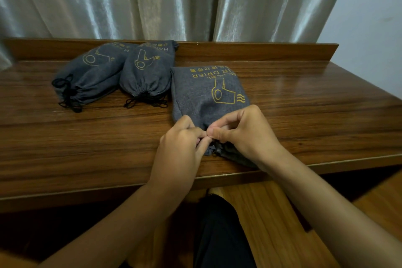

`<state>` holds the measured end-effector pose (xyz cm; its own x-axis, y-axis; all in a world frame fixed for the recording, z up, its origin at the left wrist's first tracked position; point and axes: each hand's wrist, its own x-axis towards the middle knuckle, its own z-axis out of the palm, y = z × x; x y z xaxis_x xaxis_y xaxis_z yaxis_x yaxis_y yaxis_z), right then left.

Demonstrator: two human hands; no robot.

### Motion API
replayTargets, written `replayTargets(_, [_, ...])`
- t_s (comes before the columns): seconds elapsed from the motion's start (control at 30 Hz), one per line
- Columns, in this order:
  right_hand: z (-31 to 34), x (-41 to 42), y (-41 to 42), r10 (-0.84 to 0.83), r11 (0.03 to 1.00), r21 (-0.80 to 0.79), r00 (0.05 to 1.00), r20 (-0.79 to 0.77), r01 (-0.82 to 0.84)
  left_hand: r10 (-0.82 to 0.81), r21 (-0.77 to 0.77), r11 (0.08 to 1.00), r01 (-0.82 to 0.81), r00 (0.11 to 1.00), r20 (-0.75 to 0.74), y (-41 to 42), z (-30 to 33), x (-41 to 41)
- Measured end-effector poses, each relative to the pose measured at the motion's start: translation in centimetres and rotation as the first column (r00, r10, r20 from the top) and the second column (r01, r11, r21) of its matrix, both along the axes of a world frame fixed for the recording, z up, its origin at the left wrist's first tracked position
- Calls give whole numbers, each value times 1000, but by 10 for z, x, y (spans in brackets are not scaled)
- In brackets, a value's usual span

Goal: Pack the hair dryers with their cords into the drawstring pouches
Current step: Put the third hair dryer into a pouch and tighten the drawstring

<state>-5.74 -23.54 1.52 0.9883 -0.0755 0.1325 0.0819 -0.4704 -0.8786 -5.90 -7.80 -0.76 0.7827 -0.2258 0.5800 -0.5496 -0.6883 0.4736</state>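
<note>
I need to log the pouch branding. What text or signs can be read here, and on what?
"IR DRIER", start hidden by a fold, upside down: near pouch.
Chinese characters beside it: too blurred to read.
"HA...", cut off: middle pouch.
Left pouch: text unreadable.
All three bear a yellow hair-dryer sign.

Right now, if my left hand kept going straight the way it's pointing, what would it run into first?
The left hand points forward and to the right, and already pinches the mouth of the nearest pouch. Going on, it would likely meet the right hand's fingertips at once; they look to be touching.
</note>
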Motion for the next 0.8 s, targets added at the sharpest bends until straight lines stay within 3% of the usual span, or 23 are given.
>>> replayTargets(0.1, [-2,-2,-1,35,988,153,999,-1,-34,-88,-128,989,73,990,-112,1,-1,2])
replayTargets(0.2, [-6,-2,-1,92,944,318,996,-18,-82,-199,-395,917,49,915,-350,3,3,8])
replayTargets(0.3, [-8,1,-3,135,931,345,991,-25,-118,-308,-550,834,-46,788,-533,6,7,14])
replayTargets(0.37, [-9,2,-4,160,928,344,987,-29,-140,-319,-581,810,-76,774,-547,8,8,14])
replayTargets(0.5, [-8,3,-6,176,928,342,983,-48,-149,-256,-536,843,-53,837,-484,8,7,15])
replayTargets(0.63, [-5,5,-6,194,930,340,973,-123,-142,-71,-262,965,30,986,-151,5,3,9])
replayTargets(0.8, [6,8,-9,228,911,397,937,-264,-110,-71,-91,992,83,989,127,7,0,2])
